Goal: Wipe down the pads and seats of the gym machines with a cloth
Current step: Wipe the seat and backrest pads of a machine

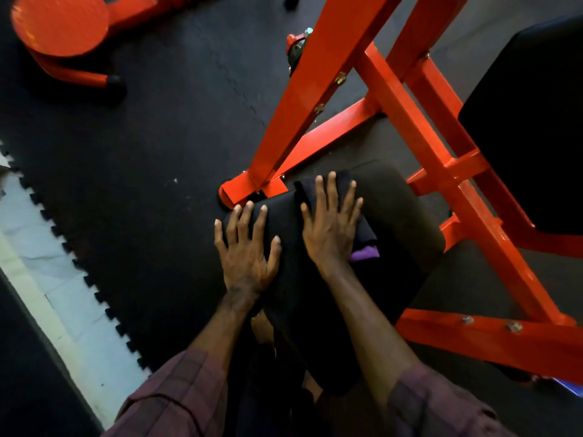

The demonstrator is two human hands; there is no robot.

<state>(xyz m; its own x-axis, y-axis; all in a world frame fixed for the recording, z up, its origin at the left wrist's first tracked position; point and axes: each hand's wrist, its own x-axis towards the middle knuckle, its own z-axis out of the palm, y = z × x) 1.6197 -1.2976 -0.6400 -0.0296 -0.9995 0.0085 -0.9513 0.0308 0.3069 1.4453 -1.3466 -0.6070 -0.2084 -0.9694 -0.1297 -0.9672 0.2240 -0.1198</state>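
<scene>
1. The right hand [331, 228] lies flat, fingers spread, pressing the folded black cloth [318, 187] on the black padded seat [400, 216].
2. The left hand [247, 247] lies flat on the seat, holding nothing.
3. Push the cloth slowly to every edge.

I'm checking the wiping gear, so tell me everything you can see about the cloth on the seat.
The cloth is dark, nearly black, soft fabric, folded flat, with a purple patch showing at its near right corner. It lies on the black padded seat of the orange machine, toward the seat's far left part. The right hand rests on it, palm down with fingers straight and spread, covering much of it. The left hand lies flat on the seat beside it, not touching the cloth.
</scene>
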